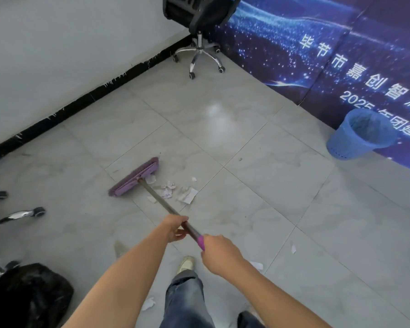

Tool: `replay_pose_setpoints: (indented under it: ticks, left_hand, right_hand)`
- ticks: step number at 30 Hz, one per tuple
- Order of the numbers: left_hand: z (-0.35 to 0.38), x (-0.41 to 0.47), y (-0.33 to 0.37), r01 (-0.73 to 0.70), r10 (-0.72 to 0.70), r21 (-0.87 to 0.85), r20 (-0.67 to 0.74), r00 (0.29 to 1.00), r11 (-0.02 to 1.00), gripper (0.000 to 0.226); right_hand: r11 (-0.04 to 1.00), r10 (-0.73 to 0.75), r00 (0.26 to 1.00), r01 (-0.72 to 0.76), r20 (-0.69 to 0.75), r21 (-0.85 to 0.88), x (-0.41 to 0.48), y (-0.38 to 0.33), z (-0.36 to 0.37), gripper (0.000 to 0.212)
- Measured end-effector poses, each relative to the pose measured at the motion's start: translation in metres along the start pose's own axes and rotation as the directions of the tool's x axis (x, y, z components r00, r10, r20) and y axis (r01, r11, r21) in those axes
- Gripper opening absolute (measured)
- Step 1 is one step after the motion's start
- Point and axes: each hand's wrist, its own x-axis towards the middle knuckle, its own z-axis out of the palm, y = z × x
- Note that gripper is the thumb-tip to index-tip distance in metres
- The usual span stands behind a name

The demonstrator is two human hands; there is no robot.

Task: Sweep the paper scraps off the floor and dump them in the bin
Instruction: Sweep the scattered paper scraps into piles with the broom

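Scraps near feet: loose paper bits [148, 304] on the floor [294, 256] by the shoe [187, 263]
Right hand [219, 253]: wrapped round the pink end of the broom [152, 189]
Left hand [175, 228]: holding the metal stick further down
Scraps ahead: paper pile [173, 190] just beside the purple brush head
Bin [361, 133]: blue; well apart, by the banner [317, 43]

Lighting: bright, even, soft; shadows faint. Glare: one pale overhead reflection on the tiled floor [214, 112]. Sharpness: soft overall; motion blur on chair legs [17, 215] at left edge. Distortion: wide-angle bowing of the black skirting [92, 98] and tile joints.
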Motion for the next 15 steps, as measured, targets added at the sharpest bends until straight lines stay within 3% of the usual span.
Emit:
replay_pose_setpoints:
  ticks: [4, 9, 15]
  left_hand:
    - [0.088, -0.027, -0.044, -0.004, 0.006, -0.036, 0.056, 0.998, 0.999, 0.026]
    - [0.195, -0.064, -0.101, 0.037, -0.007, -0.194, 0.152, 0.988, 0.98, 0.024]
    - [0.249, -0.103, -0.134, 0.038, 0.031, -0.378, 0.176, 0.984, 0.925, 0.016]
  right_hand:
    - [0.991, -0.03, 0.999, 0.027, -0.019, -0.134, -0.052, 0.084, 0.008, 0.031]
    - [0.984, 0.025, 1.0, -0.022, 0.012, -0.175, -0.128, 0.178, 0.012, 0.028]
    - [0.99, -0.05, 0.996, 0.041, -0.07, -0.132, -0.194, 0.241, 0.012, 0.015]
